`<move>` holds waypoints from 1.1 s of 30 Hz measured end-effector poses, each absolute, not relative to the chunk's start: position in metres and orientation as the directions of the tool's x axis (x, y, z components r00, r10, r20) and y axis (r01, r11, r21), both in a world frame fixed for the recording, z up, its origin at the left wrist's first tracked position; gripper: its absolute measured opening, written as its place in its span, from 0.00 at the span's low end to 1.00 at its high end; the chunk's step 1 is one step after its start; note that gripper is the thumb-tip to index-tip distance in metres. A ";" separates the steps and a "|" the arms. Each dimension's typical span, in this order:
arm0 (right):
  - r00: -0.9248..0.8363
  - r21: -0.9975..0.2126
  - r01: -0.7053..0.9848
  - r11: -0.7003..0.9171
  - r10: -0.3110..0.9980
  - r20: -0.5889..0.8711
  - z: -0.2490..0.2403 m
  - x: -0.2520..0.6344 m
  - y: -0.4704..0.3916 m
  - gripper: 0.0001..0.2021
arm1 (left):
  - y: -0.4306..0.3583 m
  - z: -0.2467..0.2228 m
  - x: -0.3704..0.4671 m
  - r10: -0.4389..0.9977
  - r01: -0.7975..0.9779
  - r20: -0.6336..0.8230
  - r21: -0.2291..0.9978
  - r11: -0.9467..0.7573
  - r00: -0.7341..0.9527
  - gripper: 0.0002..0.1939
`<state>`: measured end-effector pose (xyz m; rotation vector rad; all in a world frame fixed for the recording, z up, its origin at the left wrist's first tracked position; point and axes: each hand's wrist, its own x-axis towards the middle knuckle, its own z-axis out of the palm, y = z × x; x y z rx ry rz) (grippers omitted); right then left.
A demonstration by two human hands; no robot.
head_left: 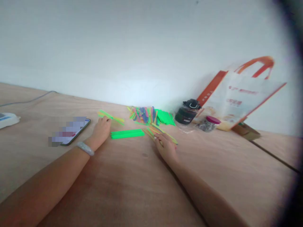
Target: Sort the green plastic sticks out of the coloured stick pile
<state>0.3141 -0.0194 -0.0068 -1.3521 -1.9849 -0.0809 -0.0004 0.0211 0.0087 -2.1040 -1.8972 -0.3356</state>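
My left hand (101,128) is at the near edge of a few yellow and green strips (113,118), its fingers curled; whether it grips one is too blurred to tell. My right hand (165,146) is closed around several thin strips (155,128) in yellow, orange and green. Between my hands, bright green sticks (127,134) lie side by side in a flat row on the wooden table. Behind them is a heap of multicoloured strips (143,115), with a green pile (165,117) at its right.
A phone (73,130) lies left of my left hand, a white device (8,119) at the far left. A black bottle (187,113), a jar with a magenta lid (208,123), a carrier bag (239,97) and a cardboard piece (247,130) stand at the right.
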 end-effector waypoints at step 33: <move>-0.168 -0.187 0.935 0.302 0.839 0.518 0.001 0.314 -0.026 0.09 | -0.026 0.003 0.089 0.749 0.808 0.350 -0.041 -0.588 0.563 0.13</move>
